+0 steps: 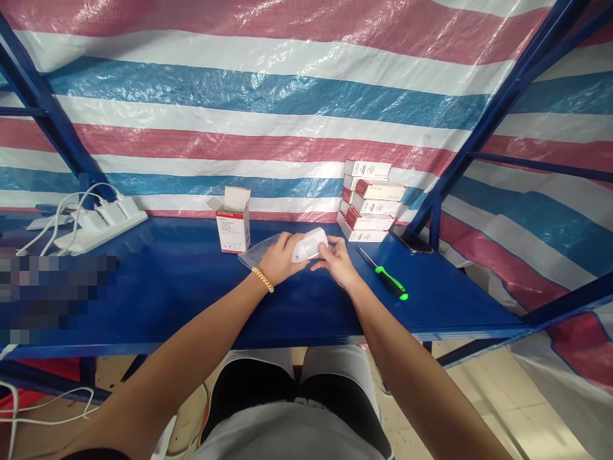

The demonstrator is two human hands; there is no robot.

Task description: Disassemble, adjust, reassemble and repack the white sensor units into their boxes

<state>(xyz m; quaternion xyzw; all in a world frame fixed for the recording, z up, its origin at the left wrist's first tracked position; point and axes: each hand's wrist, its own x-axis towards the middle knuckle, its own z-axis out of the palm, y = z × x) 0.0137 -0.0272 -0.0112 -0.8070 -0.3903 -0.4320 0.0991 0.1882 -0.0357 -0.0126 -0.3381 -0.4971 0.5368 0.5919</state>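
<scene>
Above the blue table I hold a white plastic motion detector (310,245) between both hands. My left hand (280,260) is closed round its left end, and a clear plastic bag (256,252) sticks out behind those fingers. The thumb and fingers of my right hand (336,260) pinch the detector's right end. To the left of my hands an upright white and red detector box (233,229) stands with its top flaps up. A screwdriver (390,281) with a green and black handle lies to the right of my right hand.
Several white and red boxes (371,207) are stacked at the back right of the blue table (191,300). Beside them lies a dark phone (412,240). A white power strip (103,223) with plugs and cables is at the left. Blue frame posts (62,128) flank the striped sheet.
</scene>
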